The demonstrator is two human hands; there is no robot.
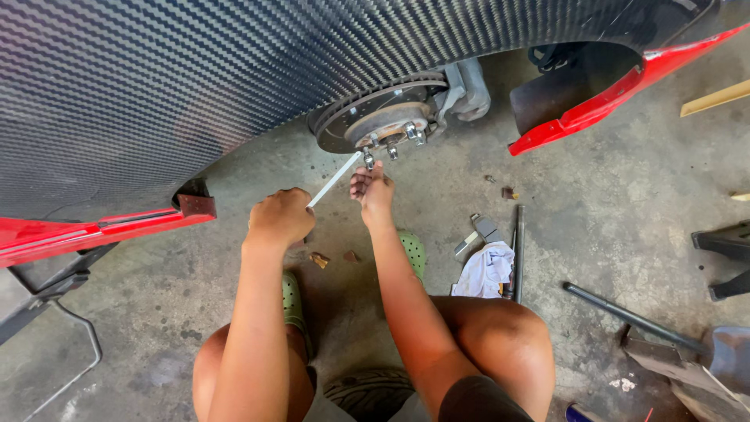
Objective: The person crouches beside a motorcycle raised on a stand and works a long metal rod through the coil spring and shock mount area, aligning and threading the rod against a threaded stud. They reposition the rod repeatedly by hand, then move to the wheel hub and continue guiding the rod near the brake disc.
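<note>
A bare wheel hub with a drilled brake disc [344, 117] and lug nuts on its studs sits under a carbon-pattern fender [156, 70]. My left hand [280, 219] grips the handle of a silver wrench [334, 179] whose far end sits on a lower lug nut [368, 160]. My right hand [373, 190] reaches up just below the hub, fingertips near that same nut and the wrench head. I crouch in front, knees and green clogs visible below.
A white rag [483, 271], a small tool [486, 228] and a dark bar [518, 250] lie on the concrete floor to the right. A longer black bar [625, 315] and metal parts lie further right. Red body panels [594, 109] flank the wheel arch.
</note>
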